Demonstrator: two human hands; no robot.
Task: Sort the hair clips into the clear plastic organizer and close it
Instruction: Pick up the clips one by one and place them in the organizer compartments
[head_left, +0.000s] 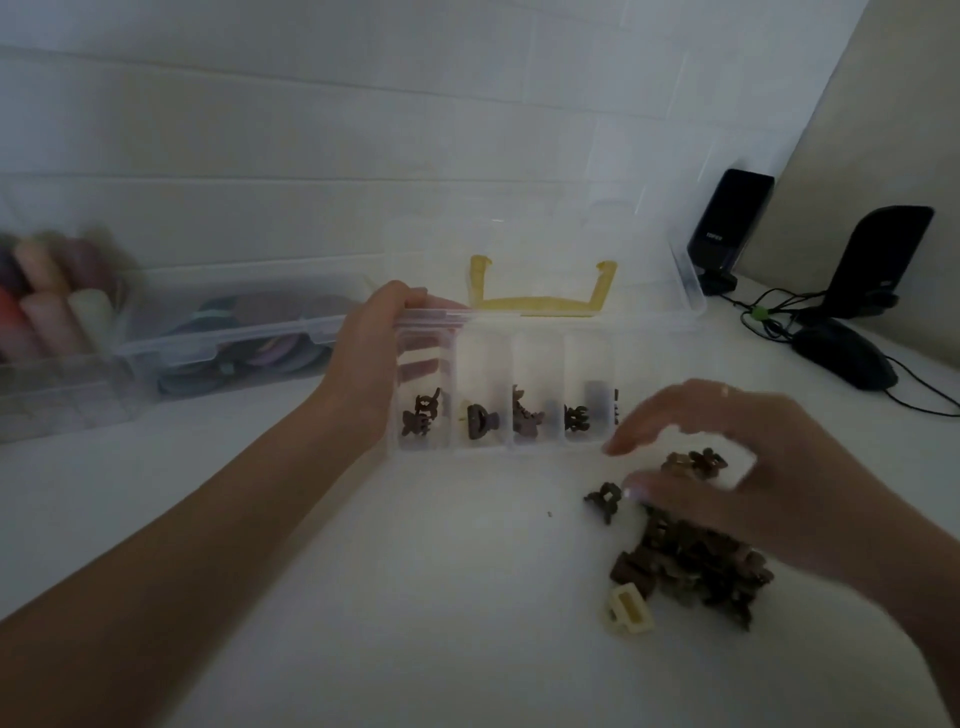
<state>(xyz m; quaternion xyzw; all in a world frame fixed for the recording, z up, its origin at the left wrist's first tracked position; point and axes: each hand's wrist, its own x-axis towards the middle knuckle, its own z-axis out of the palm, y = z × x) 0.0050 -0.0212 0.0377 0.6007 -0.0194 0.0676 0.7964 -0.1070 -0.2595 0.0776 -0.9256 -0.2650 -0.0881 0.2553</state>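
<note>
Nearest on the white table (415, 597) lies a cream clip (629, 609), just beside the near edge of a pile of brown clips (696, 566). One dark clip (604, 500) sits apart to the left of the pile, close to the thumb tip of the right hand (748, 467). That hand hovers over the far side of the pile with its fingers spread and loosely curved, thumb and forefinger parted around another brown clip (693, 462) without plainly touching it (motion blur makes it hard to tell whether anything is pinched). Just beyond stands the clear organizer (506, 447), its lid (545, 249) open and leaning back, with a yellow handle (540, 304) showing through the plastic. Its compartments run side by side: the leftmost holds two brown clips (422, 415), the next a dark clip with a pale one beside it, the third a brownish clip, the fourth a small dark clip; what lies further right is hidden behind the right hand. The left hand (374, 358) grips the organizer's left end, thumb hooked over the far rim and fingers curled round the side wall, visible through the plastic. Further left sits a second clear box (218, 348) holding coloured hair bands, and a blurred container of pastel rolls (52, 306) at the frame's edge. At the far right are a dark mouse (844, 358) with its cable, and two black speakers (730, 228) against the wall.
</note>
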